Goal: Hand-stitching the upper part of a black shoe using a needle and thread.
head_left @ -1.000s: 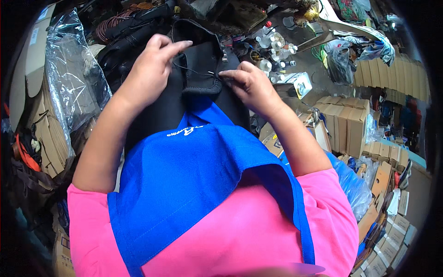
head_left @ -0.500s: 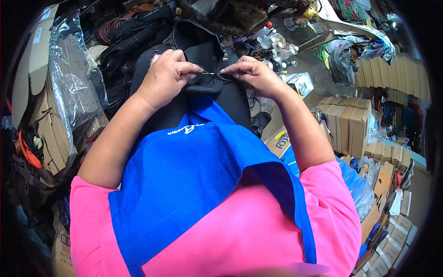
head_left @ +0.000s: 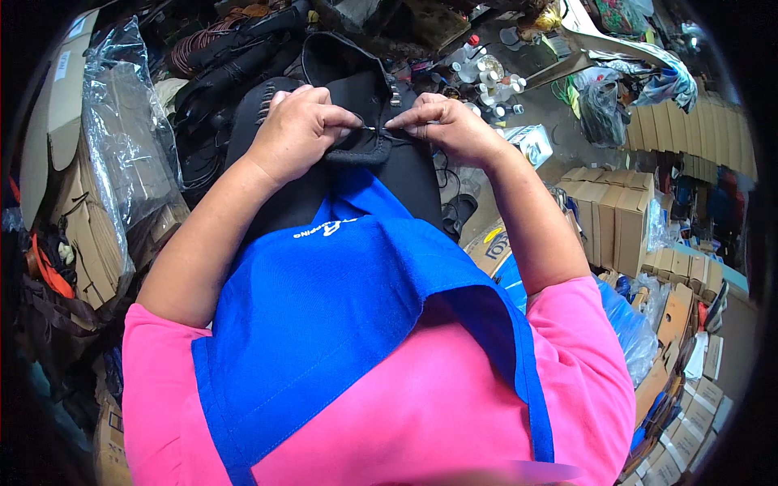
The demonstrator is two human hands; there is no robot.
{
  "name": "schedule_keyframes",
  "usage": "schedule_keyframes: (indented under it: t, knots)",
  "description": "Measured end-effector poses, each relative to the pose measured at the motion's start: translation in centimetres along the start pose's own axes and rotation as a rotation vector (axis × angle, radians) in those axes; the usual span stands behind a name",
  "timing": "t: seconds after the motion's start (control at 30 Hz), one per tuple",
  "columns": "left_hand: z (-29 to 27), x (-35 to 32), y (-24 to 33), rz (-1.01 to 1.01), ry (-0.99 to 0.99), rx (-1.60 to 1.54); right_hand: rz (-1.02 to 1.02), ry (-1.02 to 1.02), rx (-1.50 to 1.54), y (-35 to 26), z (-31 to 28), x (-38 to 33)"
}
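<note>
Across my lap lies a black padded fabric piece (head_left: 361, 152) with a raised, curved edge. My left hand (head_left: 293, 134) is closed in a pinch over it, thumb and forefinger on a thin, shiny needle (head_left: 372, 128). Close to the needle's other end, my right hand (head_left: 454, 128) also pinches, its fingertips at the black fabric. What exactly the right fingers grip is too small to make out. A dark thin strand curves below those fingertips.
Clear bottles (head_left: 490, 81) and a white container (head_left: 531, 146) stand on the floor beyond my right hand. Stacked cardboard pieces (head_left: 612, 219) are farther right. Plastic-wrapped cardboard (head_left: 134, 138) leans at left. A blue apron (head_left: 324, 300) covers my front.
My left fingertips have shifted slightly right, closer to the right ones, so less of the needle shows between them. The right hand is nearly still.
</note>
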State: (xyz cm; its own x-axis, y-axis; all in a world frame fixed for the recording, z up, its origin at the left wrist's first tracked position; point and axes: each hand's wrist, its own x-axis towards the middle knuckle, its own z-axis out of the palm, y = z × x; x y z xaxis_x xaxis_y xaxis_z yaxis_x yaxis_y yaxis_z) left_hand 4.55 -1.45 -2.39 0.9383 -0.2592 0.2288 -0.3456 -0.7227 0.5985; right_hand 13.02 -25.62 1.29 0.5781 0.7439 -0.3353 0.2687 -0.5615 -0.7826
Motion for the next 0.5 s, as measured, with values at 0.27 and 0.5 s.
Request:
schedule_keyframes:
  t: [0.27, 0.5]
  knots:
    - [0.4, 1.9, -1.1, 0.154, -0.037, -0.074, -0.011, -0.046, 0.06, 0.5, 0.1, 0.6]
    - [-0.6, 0.0, 1.3, -0.035, -0.067, -0.001, 0.029, 0.074, 0.028, 0.0, 1.1, -0.6]
